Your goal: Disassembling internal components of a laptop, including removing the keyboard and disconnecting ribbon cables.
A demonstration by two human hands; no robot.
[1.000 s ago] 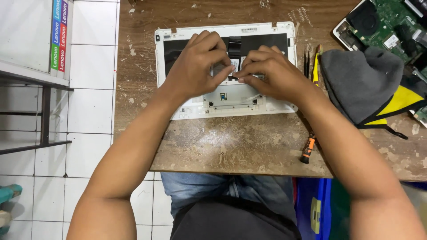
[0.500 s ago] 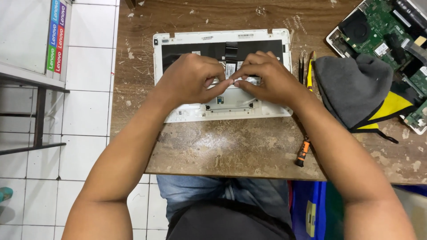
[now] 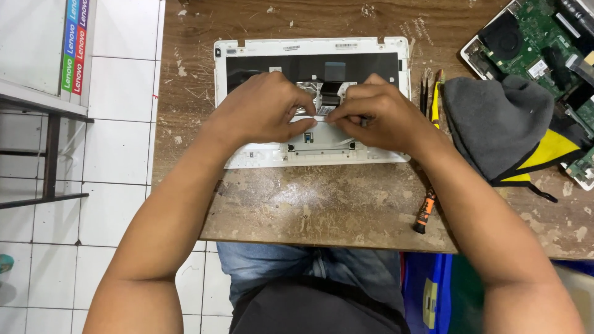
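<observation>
We are resting our left hand [image 3: 263, 111], fingers curled and pressing down, on a white laptop shell [image 3: 247, 55] lying open on the wooden table [image 3: 309, 204]. Our right hand [image 3: 377, 117] is pinching a thin ribbon cable [image 3: 326, 111] at its centre. A grey cloth [image 3: 489, 124] is lying further right.

Striped colour sign [image 3: 73, 43], far left wall

Both forearms reach forward and converge; the left hand [image 3: 267, 111] and right hand [image 3: 377, 114] lie palm-down, fingertips curled and nearly meeting.
</observation>
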